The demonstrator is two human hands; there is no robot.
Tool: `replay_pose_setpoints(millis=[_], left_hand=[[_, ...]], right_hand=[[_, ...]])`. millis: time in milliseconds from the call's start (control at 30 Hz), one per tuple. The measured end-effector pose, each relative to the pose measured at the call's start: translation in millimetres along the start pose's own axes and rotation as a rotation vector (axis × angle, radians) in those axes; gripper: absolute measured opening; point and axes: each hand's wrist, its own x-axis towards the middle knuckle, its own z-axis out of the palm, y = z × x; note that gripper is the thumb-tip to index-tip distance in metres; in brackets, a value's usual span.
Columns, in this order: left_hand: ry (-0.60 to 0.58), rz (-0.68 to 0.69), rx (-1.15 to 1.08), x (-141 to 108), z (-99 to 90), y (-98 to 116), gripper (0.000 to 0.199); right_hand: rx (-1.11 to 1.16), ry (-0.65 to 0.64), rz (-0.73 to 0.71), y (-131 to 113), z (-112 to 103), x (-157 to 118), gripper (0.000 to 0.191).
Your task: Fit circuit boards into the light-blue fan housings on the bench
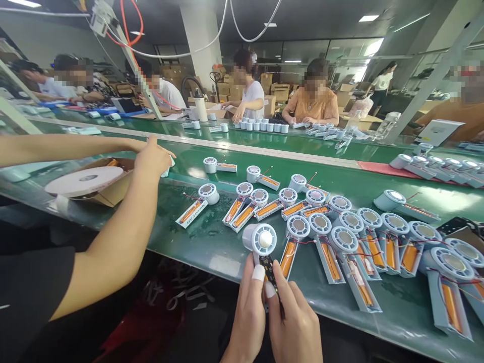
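Between my two hands, just off the table's front edge, is a light blue handheld fan with its round head pointing away from me and a white disc at its centre. My left hand is closed around the handle from the left, thumb near the head. From the right, my right hand has its fingers closed on a black circuit board lying along the handle. The lower handle is hidden by my fingers. Close by on the table lies a similar fan with an orange battery in its open handle.
Rows of opened fans spread across the green table to the right. On the left, a co-worker's arms reach over a white reel and a cardboard box. Other people sit across the line.
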Motion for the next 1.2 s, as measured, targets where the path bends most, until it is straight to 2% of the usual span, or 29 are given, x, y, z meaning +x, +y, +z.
replay_pose_setpoints(millis=[133, 233, 300, 367, 433, 533, 600, 700, 800, 867, 967, 1033, 1067, 1133, 1167, 1200], left_hand=[[-0.004, 0.026, 0.076, 2, -7.7, 4, 0.051], [-0.029, -0.009, 0.054, 7, -15.7, 8, 0.049], [-0.036, -0.043, -0.017, 11, -19.1, 9, 0.052], [-0.074, -0.099, -0.11, 14, -20.1, 11, 0.057], [-0.124, -0.149, -0.174, 15, -19.4, 12, 0.06], [-0.177, -0.169, -0.144, 14, -17.6, 14, 0.062], [-0.193, -0.191, -0.021, 14, -17.2, 16, 0.064], [-0.198, -0.168, 0.293, 18, -17.0, 22, 0.06], [-0.201, 0.072, 0.664, 25, -14.9, 34, 0.045], [-0.222, 0.203, 0.912, 31, -11.8, 43, 0.04], [-0.254, 0.277, 1.195, 43, -4.9, 55, 0.031], [-0.263, 0.305, 1.319, 53, 0.4, 60, 0.025], [-0.27, 0.313, 1.374, 58, 3.1, 62, 0.023], [-0.277, 0.316, 1.472, 69, 8.4, 64, 0.026], [-0.271, 0.332, 1.506, 73, 10.8, 65, 0.031], [-0.258, 0.36, 1.534, 77, 13.1, 66, 0.036]], right_hand=[[-0.205, -0.119, -0.06, -9, -2, 0, 0.053], [-0.301, -0.271, -0.111, -8, -7, -2, 0.071], [-0.248, -0.357, -0.149, -4, -10, 0, 0.08], [-0.064, -0.402, -0.154, 0, -11, 3, 0.081], [0.225, -0.452, -0.056, 4, -9, 4, 0.076], [0.704, -0.534, 0.291, 3, -1, 3, 0.071], [0.952, -0.511, 0.508, -3, 4, 1, 0.076], [1.103, -0.44, 0.685, -11, 5, 1, 0.087], [1.04, -0.433, 0.72, -14, 4, 1, 0.088], [0.907, -0.416, 0.663, -13, 6, 0, 0.081], [0.562, -0.37, 0.481, -6, 13, 3, 0.067], [0.264, -0.394, 0.329, 2, 10, 13, 0.057], [0.121, -0.433, 0.242, 7, 3, 20, 0.048], [-0.089, -0.501, 0.041, 19, -26, 31, 0.024], [-0.139, -0.499, -0.056, 26, -46, 33, 0.018], [-0.15, -0.446, -0.131, 31, -69, 30, 0.021]])
